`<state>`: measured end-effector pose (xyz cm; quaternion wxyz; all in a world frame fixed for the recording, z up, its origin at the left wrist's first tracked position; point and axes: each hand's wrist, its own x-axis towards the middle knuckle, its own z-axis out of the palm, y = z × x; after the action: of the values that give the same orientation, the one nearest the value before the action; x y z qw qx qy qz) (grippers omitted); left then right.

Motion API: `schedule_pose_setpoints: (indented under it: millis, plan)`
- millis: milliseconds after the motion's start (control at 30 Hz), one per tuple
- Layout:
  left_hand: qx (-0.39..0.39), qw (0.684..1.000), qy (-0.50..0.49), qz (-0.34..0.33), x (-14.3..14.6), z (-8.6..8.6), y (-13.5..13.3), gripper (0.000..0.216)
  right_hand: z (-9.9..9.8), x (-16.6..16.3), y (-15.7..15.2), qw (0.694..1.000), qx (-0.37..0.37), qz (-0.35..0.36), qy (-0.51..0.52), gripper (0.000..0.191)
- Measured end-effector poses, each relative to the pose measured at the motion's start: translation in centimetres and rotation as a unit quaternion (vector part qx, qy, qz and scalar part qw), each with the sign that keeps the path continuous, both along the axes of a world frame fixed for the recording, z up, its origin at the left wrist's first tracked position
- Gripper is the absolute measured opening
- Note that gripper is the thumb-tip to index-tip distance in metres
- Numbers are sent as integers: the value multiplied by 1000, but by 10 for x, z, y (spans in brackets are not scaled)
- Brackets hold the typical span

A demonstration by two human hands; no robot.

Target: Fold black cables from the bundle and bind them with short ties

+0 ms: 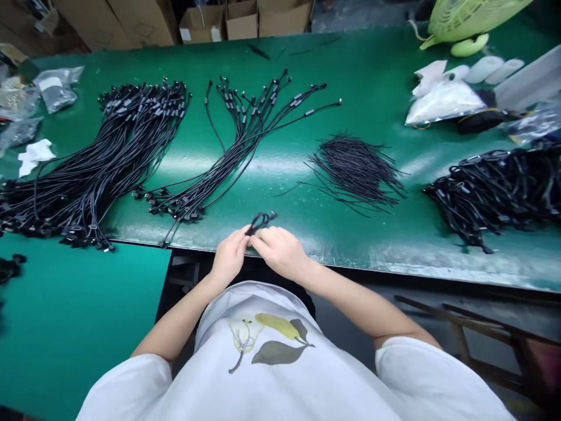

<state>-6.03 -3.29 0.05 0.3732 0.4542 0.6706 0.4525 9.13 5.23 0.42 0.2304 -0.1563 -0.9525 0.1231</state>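
Observation:
A black cable point(260, 220), folded into a small looped bundle, is held at the table's front edge between both hands. My left hand point(231, 252) is closed on its left side, with the fingertips pinched together. From the right, my right hand point(280, 250) grips the same bundle, fingers curled over it. A metal plug end sticks out above the right fingers. Whether a tie is around the bundle is hidden by the fingers. Beyond the hands lies a loose spread of straight black cables point(228, 158). Right of it is a pile of thin black ties point(357, 169).
A thick heap of uncoiled cables point(131, 140) covers the left of the green table point(280, 175). Bundled cables point(495, 187) are piled at the right. White plastic bags point(447, 102) and a yellow-green fan point(473, 20) stand back right. Cardboard boxes point(243, 20) line the far side.

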Motion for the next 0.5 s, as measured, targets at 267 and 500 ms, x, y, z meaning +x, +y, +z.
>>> schedule_pose_setpoints:
  millis: [267,500]
  plan:
    - [-146,968,-149,-141,-15,-2,-15,20,23,-8,6,943,232,230,-64,27]
    - [-192,926,-296,-137,-11,-1,-21,31,42,-5,-5,892,349,264,-109,24]
